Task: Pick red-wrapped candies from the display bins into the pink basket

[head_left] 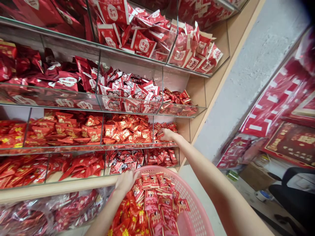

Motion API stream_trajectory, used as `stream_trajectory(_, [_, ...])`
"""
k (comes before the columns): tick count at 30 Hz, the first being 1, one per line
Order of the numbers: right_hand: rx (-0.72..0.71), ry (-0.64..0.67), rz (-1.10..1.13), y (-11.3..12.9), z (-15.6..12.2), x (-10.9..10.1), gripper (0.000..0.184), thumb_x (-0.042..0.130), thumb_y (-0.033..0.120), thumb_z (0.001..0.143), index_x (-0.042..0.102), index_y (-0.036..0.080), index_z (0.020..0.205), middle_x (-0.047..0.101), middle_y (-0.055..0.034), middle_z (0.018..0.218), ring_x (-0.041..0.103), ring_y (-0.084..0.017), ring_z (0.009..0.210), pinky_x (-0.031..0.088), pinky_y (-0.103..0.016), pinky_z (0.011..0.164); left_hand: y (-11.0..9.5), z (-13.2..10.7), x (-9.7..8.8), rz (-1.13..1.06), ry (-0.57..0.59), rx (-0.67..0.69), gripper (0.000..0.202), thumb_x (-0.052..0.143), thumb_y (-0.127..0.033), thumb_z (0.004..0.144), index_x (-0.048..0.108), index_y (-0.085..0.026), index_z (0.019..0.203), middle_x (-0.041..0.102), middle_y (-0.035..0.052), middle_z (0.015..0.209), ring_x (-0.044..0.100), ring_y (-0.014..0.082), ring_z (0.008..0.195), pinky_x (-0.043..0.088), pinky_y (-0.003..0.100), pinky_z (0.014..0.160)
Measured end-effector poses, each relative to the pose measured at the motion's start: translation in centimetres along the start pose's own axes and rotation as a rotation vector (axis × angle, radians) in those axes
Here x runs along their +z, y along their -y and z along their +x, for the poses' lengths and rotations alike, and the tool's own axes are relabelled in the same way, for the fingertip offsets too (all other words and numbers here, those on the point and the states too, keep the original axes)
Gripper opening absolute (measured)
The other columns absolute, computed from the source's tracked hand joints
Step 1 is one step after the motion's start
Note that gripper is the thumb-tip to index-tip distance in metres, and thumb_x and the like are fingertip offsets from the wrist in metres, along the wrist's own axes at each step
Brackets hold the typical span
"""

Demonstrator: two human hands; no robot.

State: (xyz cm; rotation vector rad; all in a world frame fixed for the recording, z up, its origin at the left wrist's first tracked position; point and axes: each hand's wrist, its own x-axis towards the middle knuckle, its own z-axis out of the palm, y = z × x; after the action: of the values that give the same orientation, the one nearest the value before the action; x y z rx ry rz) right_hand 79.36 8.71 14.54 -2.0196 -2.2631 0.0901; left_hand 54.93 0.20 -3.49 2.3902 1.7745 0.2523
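Glass shelf bins [73, 102] fill the frame's left. Centre-right, the right hand [167, 134] curls into small red packets [171, 126]; any grip is hidden. They look light, slippery, best pinched by crimped edges. Lower centre, the left hand [126, 180] clasps the pink basket [197, 209] by its rim.

The pink basket [194, 209] is looking like matt moulded plastic w/ a perforated side, & the red packets [157, 196] in it are shining like glossy foil or film. The clear bin fronts [137, 109] are showing smooth glass or acrylic & catching reflections, while the shelf edge [61, 188] is reading as pale, smooth wood laminate. The grey wall [256, 65] is looking like rough, matt concrete, & the bags [31, 213] below are showing clear, crinkly plastic.
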Motion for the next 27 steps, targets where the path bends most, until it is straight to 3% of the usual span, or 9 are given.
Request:
stream_trajectory(5, [0.042,0.007,0.029,-0.6,0.2,0.7,0.056,0.064,0.022,0.062,0.051,0.014,0.116,0.064,-0.0078,0.103,0.059,-0.017,0.084,0.043,-0.019,0.064,0.2,0.0,0.3,0.006,-0.023,0.006,0.053,0.019,-0.051,0.088,0.052,-0.015,0.108,0.069,0.0122,0.084,0.065,0.0265,0.08,0.046,0.034,0.066])
stream_trajectory(11, [0.021,-0.039,0.018,-1.5,-0.2,0.1,0.031,0.06,0.026,0.066,0.062,0.011,0.094,0.066,-0.0064,0.085,0.059,-0.016,0.074,0.041,-0.02,0.059,-0.1,-0.1,-0.2,0.007,0.006,-0.006,0.051,0.021,-0.049,0.088,0.052,-0.015,0.11,0.069,0.0119,0.084,0.065,0.0259,0.08,0.045,0.033,0.067])
stream_trajectory(17, [-0.106,-0.144,0.0,0.1,-0.1,-1.1,0.028,0.057,0.028,0.067,0.062,0.012,0.091,0.065,-0.0059,0.087,0.056,-0.018,0.078,0.04,-0.022,0.066,-0.2,-0.1,-0.2,0.014,0.005,-0.005,0.051,0.02,-0.047,0.089,0.052,-0.014,0.11,0.068,0.0126,0.084,0.064,0.0251,0.082,0.045,0.032,0.069])
stream_trajectory(22, [-0.184,-0.057,0.022,1.7,0.4,0.4,0.029,0.061,0.028,0.065,0.063,0.014,0.091,0.066,-0.005,0.088,0.057,-0.017,0.078,0.04,-0.021,0.067,-0.2,-0.1,-0.2,0.008,0.018,-0.02,0.054,0.019,-0.05,0.088,0.051,-0.014,0.114,0.068,0.0146,0.089,0.064,0.0258,0.084,0.045,0.033,0.07])
stream_trajectory(27, [-0.122,0.072,0.09,1.5,0.8,1.1,0.047,0.067,0.036,0.062,0.06,0.016,0.104,0.067,-0.0038,0.094,0.06,-0.016,0.077,0.044,-0.019,0.063,-0.1,-0.1,-0.2,0.003,0.015,-0.022,0.055,0.018,-0.052,0.088,0.051,-0.015,0.113,0.068,0.0141,0.089,0.064,0.0255,0.084,0.045,0.034,0.071])
